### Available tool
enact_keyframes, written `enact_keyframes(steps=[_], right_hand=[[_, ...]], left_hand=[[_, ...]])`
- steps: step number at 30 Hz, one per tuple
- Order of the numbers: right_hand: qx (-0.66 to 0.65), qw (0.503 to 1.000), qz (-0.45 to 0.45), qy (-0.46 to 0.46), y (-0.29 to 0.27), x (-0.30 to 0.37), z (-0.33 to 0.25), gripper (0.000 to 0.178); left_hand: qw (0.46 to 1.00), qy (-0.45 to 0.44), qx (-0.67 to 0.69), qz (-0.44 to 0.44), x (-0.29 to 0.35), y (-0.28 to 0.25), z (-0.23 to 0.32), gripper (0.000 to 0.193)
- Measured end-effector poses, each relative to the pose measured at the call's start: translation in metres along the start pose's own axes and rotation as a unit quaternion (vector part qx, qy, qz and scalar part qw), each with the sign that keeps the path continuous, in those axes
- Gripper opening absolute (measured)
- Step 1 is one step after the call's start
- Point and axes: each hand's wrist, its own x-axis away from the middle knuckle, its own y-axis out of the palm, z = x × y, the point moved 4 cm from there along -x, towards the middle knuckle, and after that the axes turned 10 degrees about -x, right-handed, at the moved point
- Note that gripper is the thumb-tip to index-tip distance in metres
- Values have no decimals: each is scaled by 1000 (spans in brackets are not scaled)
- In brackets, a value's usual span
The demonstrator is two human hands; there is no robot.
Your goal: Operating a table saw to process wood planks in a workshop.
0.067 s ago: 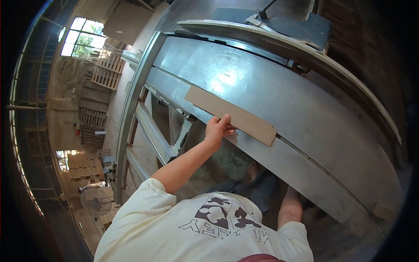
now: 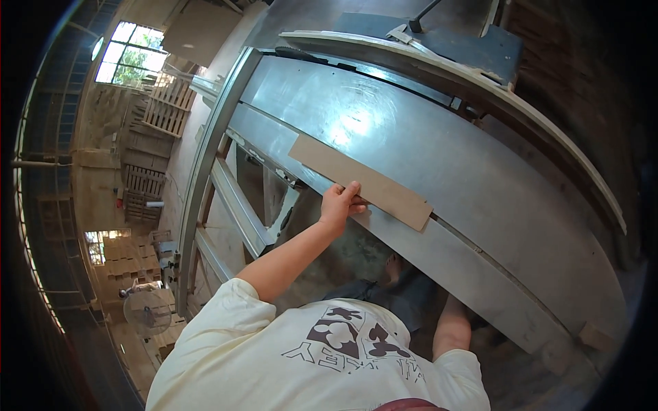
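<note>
My left hand (image 2: 338,208) grips the near long edge of a flat brown strip of board (image 2: 367,179), with the thumb on top and the fingers curled at the edge. The strip lies slantwise on a grey metal machine table (image 2: 480,185), covering part of the long slot in it. A small notch shows near the strip's right end. Of my right arm, the forearm (image 2: 454,330) reaches under the table's near edge. That edge hides my right hand.
A pale curved-looking board (image 2: 534,109) runs along the table's far side, with a caliper (image 2: 404,34) lying beyond it. Metal frame rails (image 2: 240,205) stand to the left. Wooden pallets (image 2: 168,106) and a round fan (image 2: 147,312) are farther off.
</note>
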Motion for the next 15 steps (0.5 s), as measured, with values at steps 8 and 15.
enact_keyframes(steps=[8,15], right_hand=[[50,998,-25,22,6,7,-33,29],[70,997,-27,35,-3,44,-28,29]], left_hand=[[1000,-18,9,-1,0,-4,-1,25],[1000,-17,8,-2,2,1,5,27]])
